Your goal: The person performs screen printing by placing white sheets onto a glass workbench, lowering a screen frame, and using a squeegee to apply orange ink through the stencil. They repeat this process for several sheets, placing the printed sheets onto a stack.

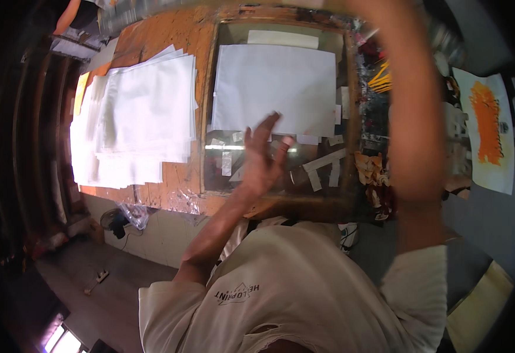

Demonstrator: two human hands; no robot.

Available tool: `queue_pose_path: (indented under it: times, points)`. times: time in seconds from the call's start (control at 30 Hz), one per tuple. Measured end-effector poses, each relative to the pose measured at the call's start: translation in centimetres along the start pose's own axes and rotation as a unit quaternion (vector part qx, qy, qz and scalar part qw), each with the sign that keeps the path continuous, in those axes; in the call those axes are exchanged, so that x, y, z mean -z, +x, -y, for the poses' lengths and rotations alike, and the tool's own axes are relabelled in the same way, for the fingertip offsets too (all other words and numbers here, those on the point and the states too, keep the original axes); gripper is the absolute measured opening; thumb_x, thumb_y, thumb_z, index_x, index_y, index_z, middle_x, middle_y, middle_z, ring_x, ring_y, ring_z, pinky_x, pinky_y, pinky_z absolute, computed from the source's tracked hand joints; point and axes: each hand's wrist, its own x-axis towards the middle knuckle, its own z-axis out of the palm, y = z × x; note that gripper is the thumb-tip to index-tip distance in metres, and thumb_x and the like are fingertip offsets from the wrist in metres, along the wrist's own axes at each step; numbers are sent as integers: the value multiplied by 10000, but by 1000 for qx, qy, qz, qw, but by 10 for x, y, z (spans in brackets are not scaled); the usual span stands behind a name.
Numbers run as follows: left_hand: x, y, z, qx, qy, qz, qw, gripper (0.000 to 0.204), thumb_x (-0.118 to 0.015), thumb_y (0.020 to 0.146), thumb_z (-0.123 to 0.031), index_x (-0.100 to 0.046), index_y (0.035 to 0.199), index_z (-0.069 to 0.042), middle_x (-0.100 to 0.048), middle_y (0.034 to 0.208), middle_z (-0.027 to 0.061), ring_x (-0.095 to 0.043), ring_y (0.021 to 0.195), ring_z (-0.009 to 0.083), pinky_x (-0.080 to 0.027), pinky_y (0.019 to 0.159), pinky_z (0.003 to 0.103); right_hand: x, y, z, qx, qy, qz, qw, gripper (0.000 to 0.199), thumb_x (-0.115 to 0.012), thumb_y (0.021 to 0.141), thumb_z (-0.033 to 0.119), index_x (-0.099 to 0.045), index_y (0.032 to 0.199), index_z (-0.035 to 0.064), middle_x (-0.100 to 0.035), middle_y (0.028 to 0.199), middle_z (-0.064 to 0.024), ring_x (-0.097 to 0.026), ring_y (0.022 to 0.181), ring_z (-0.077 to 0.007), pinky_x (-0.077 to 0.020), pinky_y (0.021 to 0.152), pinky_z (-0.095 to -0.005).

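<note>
A flat white sheet (274,85) lies on a glass panel (216,176) set in a wooden frame. My left hand (263,159) is at the sheet's near edge with its fingers spread, holding nothing. Whether its fingertips touch the sheet cannot be made out. My right forearm, blurred by motion, stretches up along the right side of the panel to the top edge of the view. The right hand itself is out of the picture. To the left, a loose stack of white sheets (146,109) rests on the orange-brown wooden table (146,41).
Pale tape strips (322,162) stick to the glass around the sheet. Crumpled brown scraps (369,167) and yellow strips (380,78) lie right of the frame. Farther right is a white sheet with an orange print (487,126). A fan (114,222) stands below the table's left side.
</note>
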Motion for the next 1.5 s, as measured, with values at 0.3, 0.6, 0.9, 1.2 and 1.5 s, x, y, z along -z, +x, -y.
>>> queue_pose_path:
  times: [0.3,0.6,0.9,1.2,1.5]
  points:
    - [18,-58,23,353,-632,-63,687,556,-597,1001,-502,-496,1374,-102,-489,1475,121,-417,1421,281,-290,1144,613,-157,-264,107,-90,-33,112,989,795,-692,813,50,-421,1551,164,-540,986,-112,-542,984,-290,-361,875,-473]
    - [-14,-60,68,433,-576,-96,687,641,-507,1026,-549,-453,1400,-31,-452,1514,166,-344,1487,299,-166,1158,690,-205,-298,107,-103,28,111,988,697,-649,869,68,-453,1523,210,-520,951,-91,-554,972,-277,-387,887,-524]
    - [-14,-52,62,428,-575,-110,688,554,-539,1009,-555,-513,1263,-63,-512,1435,159,-385,1465,308,-211,1144,693,-245,-239,54,-113,29,101,988,802,-644,848,-31,-411,1562,253,-570,1015,-100,-591,1040,-283,-250,1093,-711]
    - [-13,-49,56,457,-554,-134,683,410,-593,986,-545,-591,1073,-145,-611,1200,92,-501,1322,302,-333,1054,632,-323,-119,-66,-130,-35,124,983,672,-618,895,12,-462,1510,234,-627,1154,-120,-584,1191,-289,-211,1118,-760]
    - [-10,-59,63,450,-585,-128,663,298,-671,977,-447,-623,1059,-165,-664,1098,45,-579,1191,245,-424,980,514,-354,-79,-111,-95,-58,45,993,805,-708,816,-15,-439,1534,230,-603,1115,-107,-561,1129,-292,-356,920,-519]
